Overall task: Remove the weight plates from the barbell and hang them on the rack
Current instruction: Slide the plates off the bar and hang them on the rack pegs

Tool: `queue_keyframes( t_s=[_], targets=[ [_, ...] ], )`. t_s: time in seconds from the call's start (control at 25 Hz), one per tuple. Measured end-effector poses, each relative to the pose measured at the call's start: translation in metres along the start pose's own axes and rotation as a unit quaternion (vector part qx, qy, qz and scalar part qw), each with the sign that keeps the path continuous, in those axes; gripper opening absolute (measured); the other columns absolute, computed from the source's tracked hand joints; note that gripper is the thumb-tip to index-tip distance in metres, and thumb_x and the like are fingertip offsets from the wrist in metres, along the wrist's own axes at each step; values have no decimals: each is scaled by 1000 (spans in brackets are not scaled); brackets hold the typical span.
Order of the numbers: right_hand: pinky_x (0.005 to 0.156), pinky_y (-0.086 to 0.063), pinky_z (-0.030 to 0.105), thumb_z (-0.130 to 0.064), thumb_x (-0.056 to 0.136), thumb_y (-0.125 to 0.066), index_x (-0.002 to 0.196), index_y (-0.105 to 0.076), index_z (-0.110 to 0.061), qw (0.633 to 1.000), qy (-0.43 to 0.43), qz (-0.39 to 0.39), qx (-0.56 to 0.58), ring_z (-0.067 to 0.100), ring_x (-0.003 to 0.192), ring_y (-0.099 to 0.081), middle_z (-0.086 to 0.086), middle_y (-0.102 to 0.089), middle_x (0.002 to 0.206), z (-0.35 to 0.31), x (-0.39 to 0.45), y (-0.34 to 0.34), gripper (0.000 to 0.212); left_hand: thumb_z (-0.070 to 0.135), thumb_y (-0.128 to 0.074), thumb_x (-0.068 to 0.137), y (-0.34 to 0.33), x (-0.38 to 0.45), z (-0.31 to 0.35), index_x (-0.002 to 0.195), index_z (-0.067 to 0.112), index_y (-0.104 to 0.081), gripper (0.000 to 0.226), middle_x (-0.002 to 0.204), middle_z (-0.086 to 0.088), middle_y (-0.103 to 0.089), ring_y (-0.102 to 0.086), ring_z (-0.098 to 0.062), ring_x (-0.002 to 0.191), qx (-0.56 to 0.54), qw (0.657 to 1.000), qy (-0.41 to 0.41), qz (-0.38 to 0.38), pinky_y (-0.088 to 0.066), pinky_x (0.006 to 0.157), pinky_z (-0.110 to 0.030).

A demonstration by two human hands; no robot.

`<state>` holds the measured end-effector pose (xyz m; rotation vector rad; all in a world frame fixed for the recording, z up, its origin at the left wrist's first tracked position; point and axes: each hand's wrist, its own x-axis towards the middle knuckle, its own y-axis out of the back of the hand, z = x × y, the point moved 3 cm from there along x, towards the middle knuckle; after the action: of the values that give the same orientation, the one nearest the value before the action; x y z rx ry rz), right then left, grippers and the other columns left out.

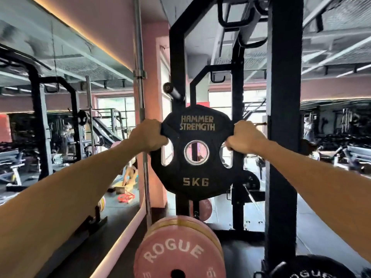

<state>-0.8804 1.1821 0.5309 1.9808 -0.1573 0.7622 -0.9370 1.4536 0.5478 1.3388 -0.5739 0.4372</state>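
A black 5 kg weight plate (196,171) marked Hammer Strength hangs upright in front of me, held up at chest height before the black rack upright (176,63). My left hand (149,135) grips its left rim through the left handle slot. My right hand (244,137) grips the right rim through the right slot. An empty storage peg (172,90) juts from the rack upright just above and left of the plate. Through the plate's centre hole (196,152) I see only background, no peg.
Pink Rogue plates (178,251) are stacked on a lower rack peg below the held plate. A black Rogue plate (309,269) sits at bottom right beside a thick black rack post (284,117). A vertical barbell (140,81) stands to the left against a mirrored wall.
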Motion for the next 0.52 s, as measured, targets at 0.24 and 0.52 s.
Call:
queue_keyframes(
  t_s=[0.24, 0.52],
  targets=[
    [43, -35, 22, -13, 62, -68, 48, -57, -6, 1000, -18, -1, -21, 24, 49, -60, 4, -56, 47, -69, 39, -57, 19, 18, -73, 69, 0, 27, -101, 58, 10, -53, 24, 55, -3, -49, -51, -22, 55, 5, 1000, 8, 4, -33, 48, -25],
    [46, -36, 22, -18, 60, -73, 51, -59, -9, 996, 1, 62, -58, 21, 53, -56, 6, -56, 54, -105, 113, -45, 19, 18, -74, 70, 28, 93, -135, 72, 1, -65, 19, 64, -8, -57, -58, -27, 66, -11, 999, -13, 44, -43, 56, -30]
  ],
)
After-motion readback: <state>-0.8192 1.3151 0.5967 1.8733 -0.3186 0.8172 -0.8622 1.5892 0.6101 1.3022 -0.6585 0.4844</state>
